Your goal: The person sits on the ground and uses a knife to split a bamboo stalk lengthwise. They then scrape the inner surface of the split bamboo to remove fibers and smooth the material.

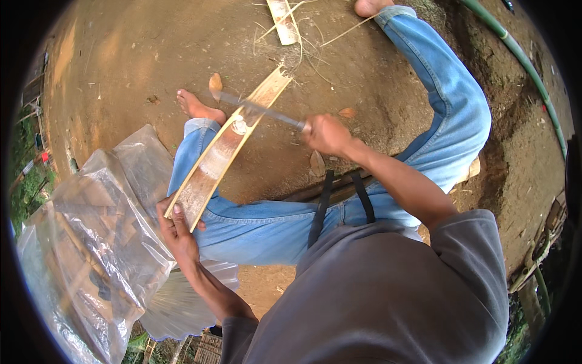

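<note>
A long strip of split bamboo slants away from me across my left thigh, its hollow inner face up. My left hand is closed round its near end, thumb on the inner face. In my right hand is a knife, the handle wrapped in my fist. The knife's blade points left and lies across the bamboo towards its far end; I cannot tell how deep it bites. A pale curled patch shows on the inner face just below the blade.
Another split bamboo piece lies on the dirt ahead, with thin shavings round it. Clear plastic sheeting covers things at my left. A green bamboo pole runs along the right. Dry leaves lie near my bare feet.
</note>
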`<action>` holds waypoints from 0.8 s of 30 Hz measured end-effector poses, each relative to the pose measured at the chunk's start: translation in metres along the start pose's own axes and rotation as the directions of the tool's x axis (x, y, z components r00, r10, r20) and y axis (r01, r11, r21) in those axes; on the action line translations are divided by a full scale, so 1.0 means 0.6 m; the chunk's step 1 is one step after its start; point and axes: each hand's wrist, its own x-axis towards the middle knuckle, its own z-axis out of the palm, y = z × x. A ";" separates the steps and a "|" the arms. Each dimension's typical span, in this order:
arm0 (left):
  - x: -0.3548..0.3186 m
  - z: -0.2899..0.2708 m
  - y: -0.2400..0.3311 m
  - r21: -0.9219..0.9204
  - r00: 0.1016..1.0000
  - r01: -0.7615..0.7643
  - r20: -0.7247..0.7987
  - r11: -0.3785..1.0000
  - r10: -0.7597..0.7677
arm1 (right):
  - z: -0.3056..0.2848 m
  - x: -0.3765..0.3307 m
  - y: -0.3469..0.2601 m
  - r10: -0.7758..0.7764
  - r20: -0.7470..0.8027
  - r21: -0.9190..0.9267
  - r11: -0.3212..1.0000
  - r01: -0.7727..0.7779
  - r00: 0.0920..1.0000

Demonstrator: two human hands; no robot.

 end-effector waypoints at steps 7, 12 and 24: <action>0.004 0.001 0.010 -0.019 0.999 0.035 -0.031 0.999 -0.036 | 0.004 0.025 0.024 0.012 0.003 -0.107 0.994 -0.011 1.000; 0.017 0.001 0.004 -0.026 1.000 -0.009 -0.006 1.000 0.009 | -0.007 0.089 0.089 0.187 -0.067 0.028 0.982 -0.185 0.980; 0.023 0.002 -0.001 -0.176 0.990 0.124 -0.045 0.977 -0.134 | -0.012 0.108 0.167 0.284 -0.153 0.006 0.958 -0.287 0.947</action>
